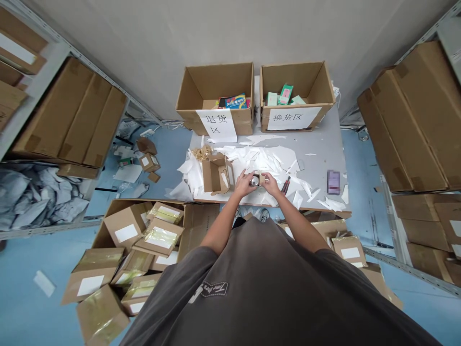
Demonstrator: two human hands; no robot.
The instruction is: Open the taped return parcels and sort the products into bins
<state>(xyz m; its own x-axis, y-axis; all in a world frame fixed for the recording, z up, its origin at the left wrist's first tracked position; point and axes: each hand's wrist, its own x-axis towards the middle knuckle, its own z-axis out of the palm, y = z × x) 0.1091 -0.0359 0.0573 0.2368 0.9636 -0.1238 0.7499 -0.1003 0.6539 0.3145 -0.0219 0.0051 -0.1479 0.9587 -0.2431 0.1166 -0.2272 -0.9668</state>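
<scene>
Over the near edge of the table, both hands meet around a small round silvery item (254, 180). My left hand (245, 184) is closed on its left side. Just to the right, my right hand (271, 184) has its fingers bent together at a small brownish piece beside the item; what exactly they pinch is too small to make out. An opened cardboard box (212, 177) stands left of my left hand, with brown crumpled paper (202, 153) behind it. Dark red-and-black pen-like tools (285, 185) lie right of my right hand.
Torn white paper (261, 157) covers much of the grey table (315, 149). At the back stand two labelled cartons, the left carton (241, 122) with colourful packages, the right carton (266, 115) with small green-white boxes. A phone-like rectangle (333, 182) lies right. Taped parcels (160, 237) fill a large box lower left.
</scene>
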